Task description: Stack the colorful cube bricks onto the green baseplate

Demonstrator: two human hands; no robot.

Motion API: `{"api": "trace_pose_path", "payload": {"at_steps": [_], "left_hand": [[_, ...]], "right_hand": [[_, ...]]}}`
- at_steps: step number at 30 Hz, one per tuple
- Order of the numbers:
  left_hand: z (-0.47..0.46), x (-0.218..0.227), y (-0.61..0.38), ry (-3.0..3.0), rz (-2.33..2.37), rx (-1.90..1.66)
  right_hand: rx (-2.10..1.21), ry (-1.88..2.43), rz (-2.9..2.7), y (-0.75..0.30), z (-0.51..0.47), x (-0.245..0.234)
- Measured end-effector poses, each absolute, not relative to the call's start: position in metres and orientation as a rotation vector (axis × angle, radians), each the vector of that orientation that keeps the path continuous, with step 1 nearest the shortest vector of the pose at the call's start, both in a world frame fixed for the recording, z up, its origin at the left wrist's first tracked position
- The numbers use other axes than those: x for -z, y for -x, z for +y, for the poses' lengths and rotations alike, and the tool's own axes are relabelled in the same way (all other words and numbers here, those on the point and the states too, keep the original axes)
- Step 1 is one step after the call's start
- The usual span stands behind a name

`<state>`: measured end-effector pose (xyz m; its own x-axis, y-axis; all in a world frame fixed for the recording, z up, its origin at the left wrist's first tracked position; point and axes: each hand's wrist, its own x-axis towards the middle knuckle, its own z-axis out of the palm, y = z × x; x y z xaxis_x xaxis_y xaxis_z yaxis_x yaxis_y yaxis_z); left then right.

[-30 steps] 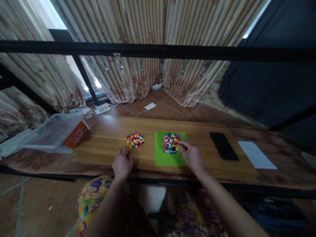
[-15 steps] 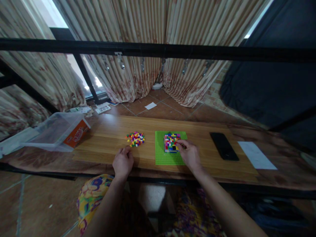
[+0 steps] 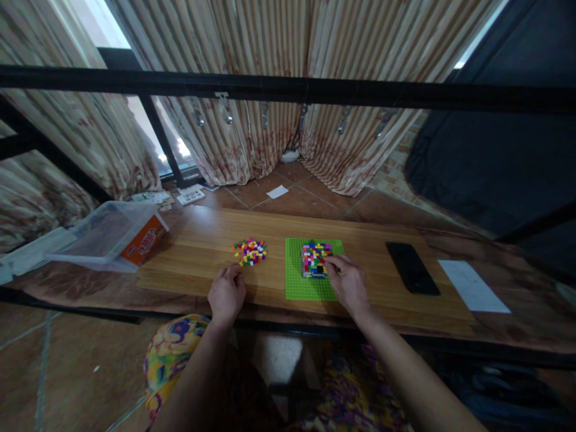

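A block built of many coloured toy bricks [image 3: 314, 258] stands on a green studded baseplate [image 3: 300, 290]. My right hand [image 3: 350, 283] reaches in from the right, thumb and forefinger pinched at the block's right side. Whatever lies between those fingertips is too small to make out. Loose small bricks [image 3: 250, 252] in mixed colours are heaped on the wooden board [image 3: 198, 252], left of the baseplate. Just below this heap rests my left hand [image 3: 227, 294], fingers curled together near the board. The inside of its grip is hidden.
A clear plastic bin [image 3: 103, 237] with an orange label lies on its side at the left. To the right are a black phone [image 3: 411, 268] and a white paper sheet [image 3: 473, 286]. A black metal rail [image 3: 279, 87] crosses in front of the striped curtains [image 3: 261, 36].
The whole view has shifted slightly, so things appear a little farther right. Both hands keep nearly the same place and pose beside the heap and the block.
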<state>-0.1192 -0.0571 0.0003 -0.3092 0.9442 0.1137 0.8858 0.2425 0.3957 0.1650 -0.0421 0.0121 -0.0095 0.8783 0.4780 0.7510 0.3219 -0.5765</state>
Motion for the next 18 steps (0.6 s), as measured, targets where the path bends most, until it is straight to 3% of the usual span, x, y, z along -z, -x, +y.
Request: {"api": "trace_pose_path", "payload": {"at_steps": [12,18], "left_hand": [[-0.0574,0.003,0.1201,-1.783,2.36,-0.563],[-0.0576,0.0021,0.12,-1.792,2.354,-0.589]], "right_hand": [[-0.187,1.385,-1.836,-0.1672,-0.0403,-0.0044],[-0.367,1.353,-1.776,-0.1729,-0.0393,-0.007]]}}
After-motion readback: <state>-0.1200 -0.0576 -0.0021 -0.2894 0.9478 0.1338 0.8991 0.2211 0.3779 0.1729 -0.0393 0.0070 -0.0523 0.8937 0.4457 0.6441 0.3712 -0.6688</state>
